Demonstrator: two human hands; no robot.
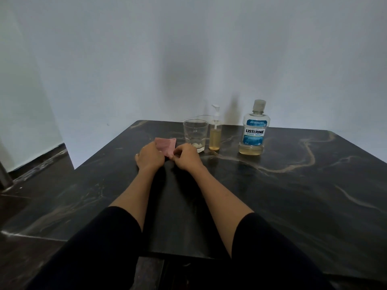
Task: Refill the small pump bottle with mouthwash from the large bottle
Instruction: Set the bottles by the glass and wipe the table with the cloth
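Large bottle (253,127) stands upright at the far right of the tabletop (293,195), cap on, a shallow layer of yellowish mouthwash at its bottom. Left of it, apart, the small pump bottle (215,130) stands upright too, pump head on, amber liquid filling roughly the lower half. Just beside that on the left is a clear glass (195,135), with something pale at the bottom that I can't make out. My hands are down low, in front of the glass and left of both bottles: my left hand (149,156) and my right hand (186,158) both have fingers curled on the near edge of a pink cloth (166,145), pinching it flat against the tabletop. Neither grip touches a bottle; the small pump bottle sits just beyond my right hand.
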